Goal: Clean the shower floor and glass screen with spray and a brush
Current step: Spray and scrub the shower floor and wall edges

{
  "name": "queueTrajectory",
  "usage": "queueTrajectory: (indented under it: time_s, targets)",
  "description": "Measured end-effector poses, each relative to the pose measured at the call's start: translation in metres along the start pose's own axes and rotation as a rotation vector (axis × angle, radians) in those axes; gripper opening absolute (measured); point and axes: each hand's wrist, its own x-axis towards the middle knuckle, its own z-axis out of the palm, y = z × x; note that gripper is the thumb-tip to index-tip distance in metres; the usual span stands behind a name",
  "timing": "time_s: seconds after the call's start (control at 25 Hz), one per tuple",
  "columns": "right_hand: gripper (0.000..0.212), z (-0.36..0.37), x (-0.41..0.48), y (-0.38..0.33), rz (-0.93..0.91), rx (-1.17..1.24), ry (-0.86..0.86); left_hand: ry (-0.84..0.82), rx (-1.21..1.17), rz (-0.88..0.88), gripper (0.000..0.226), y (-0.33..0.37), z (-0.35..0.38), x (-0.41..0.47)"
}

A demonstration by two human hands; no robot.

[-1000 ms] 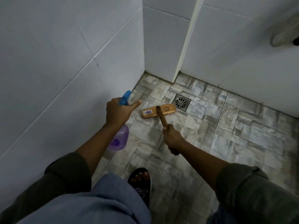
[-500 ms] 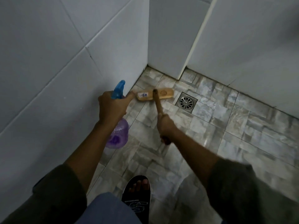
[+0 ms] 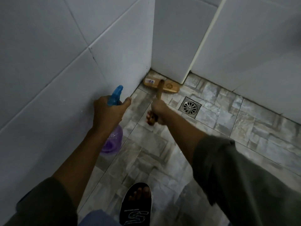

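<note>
I am gripping the brush (image 3: 161, 86) handle in my right hand (image 3: 160, 111), working its head into the floor (image 3: 219, 115) corner; short, firm strokes should suit here. My left hand (image 3: 108, 112) is holding the spray bottle (image 3: 112, 141) clear.

**What I Can't See**

My left hand (image 3: 107, 113) covers the middle of the spray bottle (image 3: 113, 141) — only its blue top and purple bottom show. My right hand (image 3: 161, 111) hides part of the brush (image 3: 169, 87) handle. The sticker (image 3: 150, 81) on the brush is too small to read. The picture's edges cut off my slipper (image 3: 136, 207) — and my sleeves (image 3: 244, 176) too.
</note>
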Motion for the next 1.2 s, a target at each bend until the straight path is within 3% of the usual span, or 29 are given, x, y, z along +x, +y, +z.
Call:
queueTrajectory:
  time_s: [0.12, 0.36, 0.6, 0.68, 0.8, 0.92, 1.04, 1.2]
  targets:
    - [0.042, 0.012, -0.011, 0.052, 0.135, 0.133, -0.054, 0.014, 0.019, -0.040, 0.038, -0.021, -0.005, 0.001]
    - [0.038, 0.016, 0.038, -0.039, -0.054, 0.106, 0.001, 0.039, -0.004, -0.017, 0.033, -0.023, -0.014, -0.001]
    - [0.051, 0.027, 0.012, 0.013, 0.003, 0.121, -0.045, 0.114, 0.126, 0.059, 0.037, -0.039, -0.025, -0.001]
    - [0.041, 0.024, 0.033, -0.007, -0.037, 0.128, -0.060, 0.120, 0.115, 0.059, 0.036, -0.041, -0.023, 0.000]
    - [0.044, 0.038, 0.046, -0.049, -0.069, 0.137, 0.013, 0.100, 0.091, 0.042, 0.035, -0.043, -0.023, 0.002]
    - [0.048, 0.045, 0.027, -0.018, -0.055, 0.126, -0.020, 0.109, 0.104, 0.074, 0.036, -0.042, -0.023, 0.000]
    - [0.038, 0.037, 0.024, 0.000, -0.056, 0.072, -0.079, 0.115, 0.153, 0.144, 0.035, -0.042, -0.024, 0.001]
    - [0.038, 0.049, 0.059, -0.045, -0.076, 0.134, 0.050, 0.111, 0.163, 0.151, 0.033, -0.049, -0.025, 0.000]
